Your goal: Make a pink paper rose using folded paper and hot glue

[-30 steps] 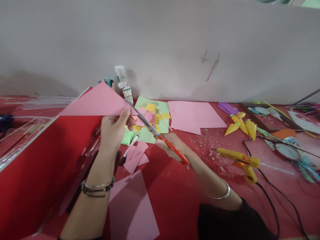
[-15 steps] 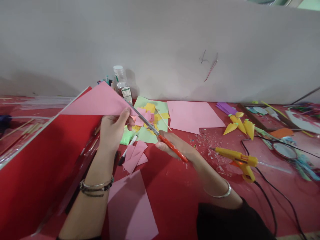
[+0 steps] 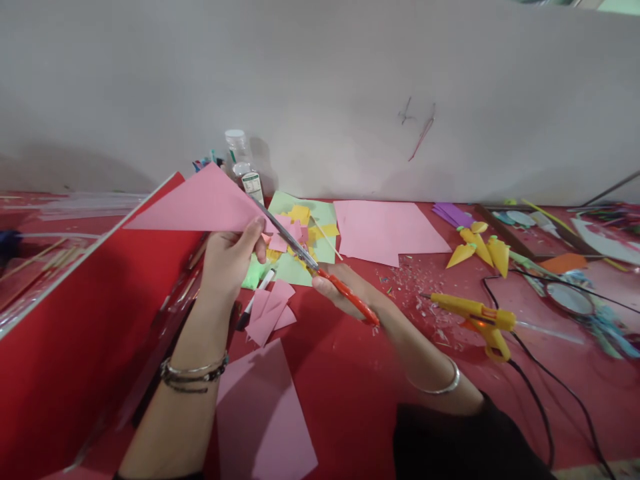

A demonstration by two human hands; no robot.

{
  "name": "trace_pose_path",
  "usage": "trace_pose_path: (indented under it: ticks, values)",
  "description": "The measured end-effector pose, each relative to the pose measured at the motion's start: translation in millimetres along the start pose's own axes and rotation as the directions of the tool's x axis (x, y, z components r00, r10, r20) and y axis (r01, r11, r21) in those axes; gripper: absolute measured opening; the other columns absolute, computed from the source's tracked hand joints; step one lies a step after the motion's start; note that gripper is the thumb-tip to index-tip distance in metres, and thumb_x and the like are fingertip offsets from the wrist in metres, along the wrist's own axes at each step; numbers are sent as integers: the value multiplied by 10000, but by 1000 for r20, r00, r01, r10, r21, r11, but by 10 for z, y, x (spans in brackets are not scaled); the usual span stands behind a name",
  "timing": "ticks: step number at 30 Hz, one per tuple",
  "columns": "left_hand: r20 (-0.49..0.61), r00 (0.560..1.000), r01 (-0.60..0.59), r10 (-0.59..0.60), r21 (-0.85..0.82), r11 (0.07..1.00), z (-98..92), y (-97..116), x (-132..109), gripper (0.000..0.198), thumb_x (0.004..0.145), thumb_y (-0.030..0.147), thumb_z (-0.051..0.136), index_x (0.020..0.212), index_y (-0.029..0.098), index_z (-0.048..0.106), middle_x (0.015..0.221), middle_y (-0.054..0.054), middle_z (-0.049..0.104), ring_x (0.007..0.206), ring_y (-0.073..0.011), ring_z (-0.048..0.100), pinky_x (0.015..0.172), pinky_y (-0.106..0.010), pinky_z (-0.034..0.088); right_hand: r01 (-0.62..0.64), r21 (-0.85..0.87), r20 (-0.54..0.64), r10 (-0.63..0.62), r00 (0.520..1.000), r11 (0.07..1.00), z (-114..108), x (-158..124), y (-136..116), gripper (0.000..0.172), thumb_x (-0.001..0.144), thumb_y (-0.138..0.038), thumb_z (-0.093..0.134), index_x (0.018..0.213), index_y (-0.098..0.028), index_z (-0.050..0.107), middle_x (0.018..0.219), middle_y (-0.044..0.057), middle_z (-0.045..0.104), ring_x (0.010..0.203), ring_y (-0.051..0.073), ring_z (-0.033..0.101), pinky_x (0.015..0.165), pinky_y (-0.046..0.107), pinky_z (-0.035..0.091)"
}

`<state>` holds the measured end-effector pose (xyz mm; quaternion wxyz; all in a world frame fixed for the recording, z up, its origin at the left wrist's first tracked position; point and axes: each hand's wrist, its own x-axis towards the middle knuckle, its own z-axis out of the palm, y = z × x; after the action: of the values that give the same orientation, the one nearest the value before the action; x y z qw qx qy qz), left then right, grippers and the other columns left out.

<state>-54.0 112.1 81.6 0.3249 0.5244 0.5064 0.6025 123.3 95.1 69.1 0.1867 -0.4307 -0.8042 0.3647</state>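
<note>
Pale grey wall [image 3: 320, 80], plain but for two small drawn marks [image 3: 423, 130], not readable as letters; below it, a red tabletop [image 3: 350, 387].

Left hand [image 3: 225, 260]: thumb and fingers pinched closed on the right corner of a triangular pink sheet [image 3: 200, 203], raised before a red panel [image 3: 100, 333]; fingers beneath the sheet largely hidden.

Right hand [image 3: 343, 283]: closed around the scissors [image 3: 347, 293], orange-red handles; most fingers out of sight. Blades slant along the sheet's right edge; their opening, and whether they bite, cannot be told.

Clear bottle [image 3: 251, 183], partly behind the sheet: white label with green band, print too small to read. Pens [image 3: 213, 158] beside it, lower parts concealed.

Marker [image 3: 263, 287], partly covered by pink offcuts [image 3: 273, 310]. Pink sheet, near [image 3: 265, 413]: lower edge cut off by the frame. Yellow glue gun [image 3: 473, 311]: no brand legible. Items at far right: blurred.
</note>
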Motion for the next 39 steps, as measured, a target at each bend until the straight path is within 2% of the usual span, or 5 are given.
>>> trace_pose_path:
  ticks: [17, 22, 27, 31, 39]
  values:
    - [41, 996, 84, -79, -136, 987, 15, -40, 23, 373, 702, 266, 562, 364, 181, 429, 307, 51, 347, 323, -53, 343, 378, -202, 326, 27, 54, -19, -26, 999, 998, 15, 9, -17, 542, 702, -725, 215, 560, -203, 246, 535, -48, 277, 493, 72, 259, 470, 240, 210]
    - [75, 993, 106, -94, -172, 979, -7, -27, 8, 333, 732, 210, 520, 408, 175, 449, 337, 45, 408, 356, -50, 393, 388, -192, 332, 8, 20, -17, -7, 1000, 1000, 8, 1, -29, 547, 700, -729, 199, 561, -201, 235, 550, -47, 261, 498, 73, 244, 468, 234, 196]
    - [49, 992, 127, -120, -194, 973, -48, -33, 11, 348, 805, 333, 415, 489, 189, 447, 347, 46, 396, 348, -71, 404, 364, -222, 318, 11, 8, -8, -11, 1000, 1000, -2, 10, 0, 527, 708, -707, 245, 554, -203, 237, 541, -48, 261, 488, 72, 256, 466, 237, 202]
    - [-69, 992, 97, -109, -157, 983, -57, -73, 23, 293, 812, 309, 432, 541, 198, 420, 358, 64, 373, 326, -70, 379, 360, -236, 297, 22, -2, 10, -22, 1000, 1000, -11, 8, 7, 511, 711, -690, 275, 564, -201, 259, 557, -41, 288, 504, 74, 255, 477, 247, 216]
    - [1, 1000, -5, 5, 10, 1000, -63, -45, -16, 389, 834, 299, 406, 458, 200, 412, 382, 45, 428, 409, -83, 454, 465, -233, 373, 72, 25, 76, -73, 994, 997, -18, -15, -26, 508, 702, -699, 260, 656, -194, 303, 632, -14, 351, 539, 85, 296, 503, 272, 285]
